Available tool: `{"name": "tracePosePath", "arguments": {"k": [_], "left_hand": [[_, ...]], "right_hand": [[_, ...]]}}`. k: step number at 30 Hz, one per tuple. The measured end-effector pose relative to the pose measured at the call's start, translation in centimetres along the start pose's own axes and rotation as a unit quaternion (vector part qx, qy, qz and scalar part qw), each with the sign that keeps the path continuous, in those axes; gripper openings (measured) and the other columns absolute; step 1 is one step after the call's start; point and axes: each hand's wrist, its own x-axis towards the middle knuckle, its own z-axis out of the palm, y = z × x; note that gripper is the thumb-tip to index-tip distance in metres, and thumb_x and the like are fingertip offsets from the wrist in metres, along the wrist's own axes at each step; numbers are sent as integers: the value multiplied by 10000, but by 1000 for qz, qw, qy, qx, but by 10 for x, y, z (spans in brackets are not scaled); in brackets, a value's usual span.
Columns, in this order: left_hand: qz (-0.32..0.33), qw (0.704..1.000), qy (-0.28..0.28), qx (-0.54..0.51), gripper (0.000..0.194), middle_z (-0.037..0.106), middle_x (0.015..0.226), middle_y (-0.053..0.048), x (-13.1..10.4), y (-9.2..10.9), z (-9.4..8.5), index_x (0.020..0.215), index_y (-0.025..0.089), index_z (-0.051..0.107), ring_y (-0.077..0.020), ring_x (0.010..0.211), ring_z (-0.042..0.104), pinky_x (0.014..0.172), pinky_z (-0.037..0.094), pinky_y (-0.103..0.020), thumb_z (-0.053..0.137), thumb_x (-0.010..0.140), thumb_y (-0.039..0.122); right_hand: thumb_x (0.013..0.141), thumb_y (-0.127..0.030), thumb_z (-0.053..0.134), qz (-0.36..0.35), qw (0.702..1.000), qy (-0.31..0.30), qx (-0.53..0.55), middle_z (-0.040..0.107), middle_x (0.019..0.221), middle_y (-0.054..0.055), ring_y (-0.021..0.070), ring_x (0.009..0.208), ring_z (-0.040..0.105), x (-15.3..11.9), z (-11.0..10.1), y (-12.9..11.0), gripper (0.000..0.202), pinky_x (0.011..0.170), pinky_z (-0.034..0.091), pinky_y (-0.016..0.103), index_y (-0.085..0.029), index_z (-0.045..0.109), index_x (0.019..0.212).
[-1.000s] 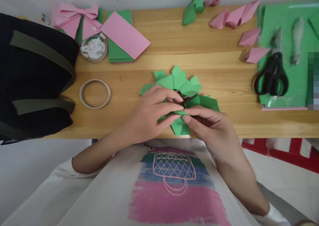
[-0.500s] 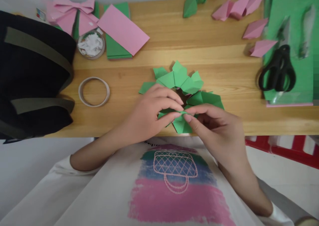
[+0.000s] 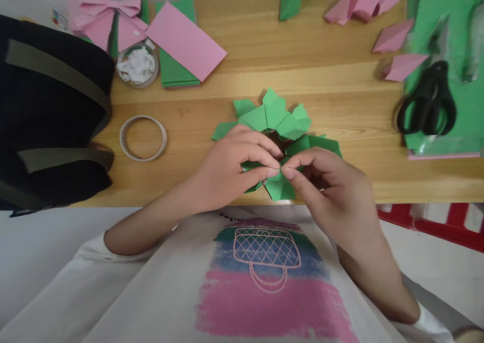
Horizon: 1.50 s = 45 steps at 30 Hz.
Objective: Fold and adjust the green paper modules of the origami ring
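Note:
A ring of folded green paper [image 3: 273, 112], like a wreath with pointed flaps, lies near the table's front edge. My left hand [image 3: 236, 169] reaches over its left side, thumb and index finger pinching the paper at the near part of the ring. Against it, my right hand [image 3: 327, 192] pinches the same near part, thumb and index finger together, the other fingers curled under. The two sets of fingertips almost touch. A green flap [image 3: 280, 187] sticks out below them toward me. The hands cover much of the ring's left and right near sides.
Black scissors [image 3: 427, 101] lie on green sheets [image 3: 423, 146] at right, near folded pink pieces [image 3: 393, 36]. A tape roll [image 3: 142, 138], a tub of white scraps [image 3: 137, 67], pink paper [image 3: 187, 41], a pink bow [image 3: 109, 5] and a black bag [image 3: 53, 116] are at left.
The fingertips have shifted slightly at the near part of the ring, still pinching. The view has moved a little, so the scissors and pink pieces appear farther right.

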Motion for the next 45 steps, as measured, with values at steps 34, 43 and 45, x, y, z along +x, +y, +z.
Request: {"name": "tracePosePath", "arguments": {"k": [34,43,45], "left_hand": [[-24,996,-56,61,77,686,1167,-22,-5,2,-14,875,242,713,-238,1133,559,1019,463,-424,658,927,260],[-68,996,-42,34,52,610,1334,-39,-13,7,-12,911,257,750,-249,1173,574,1045,481,-452,704,897,277],[-78,996,-42,26,61,583,1369,-51,-16,8,-13,924,258,757,-262,1197,562,1054,477,-476,706,892,267]], "right_hand": [[906,-210,659,-36,997,-39,-48,638,749,-30,98,572,535,-1,1,-6,26,533,411,247,-220,638,894],[925,-158,604,-89,987,-33,-128,682,845,13,116,639,599,-4,2,-9,65,539,418,243,-220,604,905],[929,-155,594,-99,986,-46,-129,675,846,14,120,655,611,-4,2,-9,74,549,436,239,-225,595,904]]}}
